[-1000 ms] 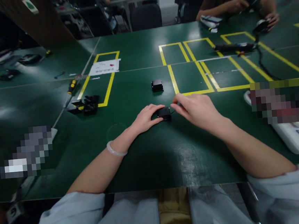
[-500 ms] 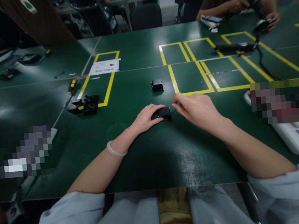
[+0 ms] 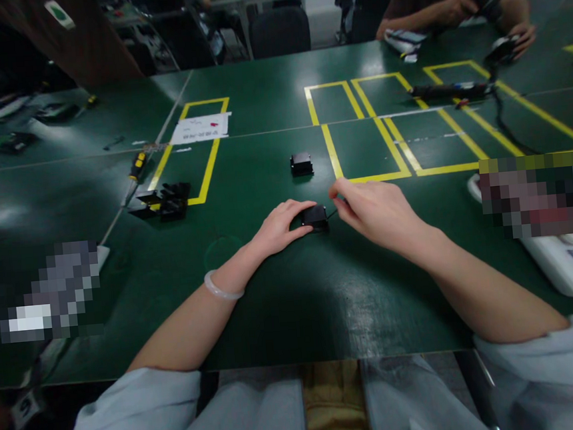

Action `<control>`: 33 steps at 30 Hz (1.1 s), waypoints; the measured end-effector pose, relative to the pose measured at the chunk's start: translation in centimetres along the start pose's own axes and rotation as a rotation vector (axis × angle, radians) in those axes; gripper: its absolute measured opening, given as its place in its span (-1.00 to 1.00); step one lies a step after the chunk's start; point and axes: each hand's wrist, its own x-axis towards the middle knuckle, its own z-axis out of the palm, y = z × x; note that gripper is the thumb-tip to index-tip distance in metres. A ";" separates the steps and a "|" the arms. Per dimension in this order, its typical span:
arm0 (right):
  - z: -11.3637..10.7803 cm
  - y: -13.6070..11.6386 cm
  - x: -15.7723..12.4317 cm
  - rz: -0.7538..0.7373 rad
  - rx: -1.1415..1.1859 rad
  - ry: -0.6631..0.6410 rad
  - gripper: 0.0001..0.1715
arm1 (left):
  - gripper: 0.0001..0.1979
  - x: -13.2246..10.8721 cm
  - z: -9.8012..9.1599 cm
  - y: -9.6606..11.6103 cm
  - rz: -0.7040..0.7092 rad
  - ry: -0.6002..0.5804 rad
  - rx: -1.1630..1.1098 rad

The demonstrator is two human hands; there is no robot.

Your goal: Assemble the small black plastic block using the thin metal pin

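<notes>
On the green tabletop, my left hand (image 3: 280,229) grips a small black box-shaped part (image 3: 316,218) between thumb and fingers, steadying it from its left side. A thin dark rod (image 3: 332,211) runs from the part's right side to my right hand (image 3: 379,208), whose thumb and fingertips are pinched around it. Most of the rod is hidden by those fingers, so I cannot make out what kind of tool it is. Just beyond my hands, a similar black part (image 3: 301,164) rests on the table.
Several more black parts (image 3: 165,202) lie in a cluster at left, near a yellow-black screwdriver (image 3: 138,166) and a paper label (image 3: 201,127). Yellow tape (image 3: 331,152) marks rectangles. White devices (image 3: 571,260) stand at both sides. Across the table, a person's hands (image 3: 522,40) hold dark equipment.
My right hand's fingertips have shifted very slightly at the rod. The left hand and the black part stay where they were.
</notes>
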 end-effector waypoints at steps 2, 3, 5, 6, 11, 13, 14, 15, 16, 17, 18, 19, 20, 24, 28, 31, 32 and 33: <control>0.1 0.0 0.0 -0.013 0.032 0.023 -0.68 | -0.49 0.0 0.0 0.0 -0.003 0.000 0.000; 0.1 0.1 -0.1 -0.018 0.044 0.032 -0.69 | -0.49 -0.1 0.0 0.0 -0.001 0.002 -0.001; 0.0 0.0 -0.1 -0.020 0.050 0.036 -0.66 | -0.49 -0.1 0.0 -0.1 0.006 0.005 -0.004; 0.0 0.0 0.0 -0.016 0.042 0.026 -0.64 | -0.49 -0.1 0.0 -0.1 0.009 0.008 -0.005; -0.2 -0.1 0.0 0.008 -0.009 -0.022 -0.62 | -0.49 -0.1 0.0 0.0 0.011 0.004 0.001; 0.0 -0.1 0.0 0.000 0.006 0.000 -0.67 | -0.49 0.0 0.0 0.0 0.011 0.003 0.002; 0.0 -0.1 0.0 -0.006 0.016 0.016 -0.68 | -0.49 0.0 0.0 0.0 0.009 0.001 0.002; 0.1 -0.1 0.0 -0.012 0.026 0.031 -0.69 | -0.49 0.0 0.0 0.0 0.008 0.000 0.002; 0.1 -0.1 0.0 -0.015 0.032 0.041 -0.69 | -0.49 0.0 0.0 0.0 0.008 -0.001 0.002; 0.1 -0.1 -0.1 -0.018 0.037 0.044 -0.69 | -0.49 0.0 0.0 0.0 0.010 0.001 0.001; 0.1 0.0 0.0 -0.017 0.036 0.038 -0.68 | -0.49 -0.1 0.0 0.0 0.015 0.005 -0.001; 0.1 0.0 0.0 -0.014 0.030 0.026 -0.65 | -0.49 -0.1 0.0 -0.1 0.021 0.011 -0.004; 0.0 0.0 0.0 -0.010 0.020 0.013 -0.62 | -0.49 -0.1 0.1 -0.1 0.024 0.016 -0.006; 0.1 0.0 0.0 0.004 -0.014 -0.002 -0.61 | -0.49 0.0 0.0 -0.1 0.013 -0.001 -0.005; 0.3 0.0 -0.1 -0.008 0.043 0.068 -0.67 | -0.50 0.0 0.1 -0.1 0.020 0.007 -0.001; 0.3 0.0 -0.2 -0.014 0.054 0.079 -0.66 | -0.50 0.0 0.1 -0.2 0.030 0.020 0.000; 0.2 0.0 -0.1 -0.011 0.044 0.061 -0.64 | -0.50 -0.1 0.2 -0.2 0.031 0.022 -0.001; 0.2 0.0 -0.1 -0.006 0.028 0.040 -0.61 | -0.50 -0.1 0.2 -0.1 0.029 0.022 -0.002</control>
